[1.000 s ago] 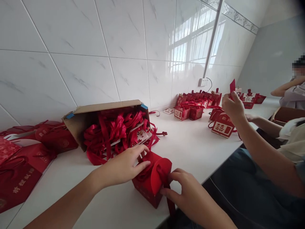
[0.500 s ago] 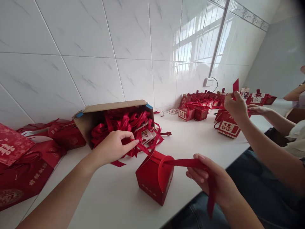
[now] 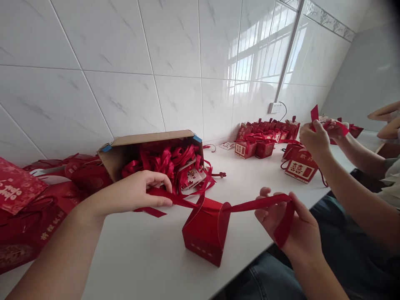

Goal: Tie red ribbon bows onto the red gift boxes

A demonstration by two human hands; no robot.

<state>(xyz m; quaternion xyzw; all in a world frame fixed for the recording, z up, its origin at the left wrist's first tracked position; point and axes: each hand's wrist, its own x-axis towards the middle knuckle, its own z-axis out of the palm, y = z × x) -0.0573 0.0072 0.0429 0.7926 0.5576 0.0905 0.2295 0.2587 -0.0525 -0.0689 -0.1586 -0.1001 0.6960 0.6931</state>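
Observation:
A small red gift box [image 3: 203,233] stands near the front edge of the white counter [image 3: 150,266]. A red ribbon [image 3: 250,204] runs through its top flaps and stretches out to both sides. My left hand [image 3: 137,193] pinches the ribbon's left end just left of the box, in front of the cardboard box. My right hand [image 3: 289,227] grips the right end, which loops over my fingers and hangs off the counter's edge.
A cardboard box [image 3: 150,156] lies on its side, spilling red ribbons and tags. Red paper bags [image 3: 28,216] are piled at the left. Several finished red boxes [image 3: 265,137] line the far wall. Beside me another person's hands [image 3: 315,137] hold a ribbon over a red box [image 3: 301,168].
Both my hands have left the box's flaps and pulled apart, drawing the ribbon taut through its top. The box now stands a little further right. The other person's hands rose slightly.

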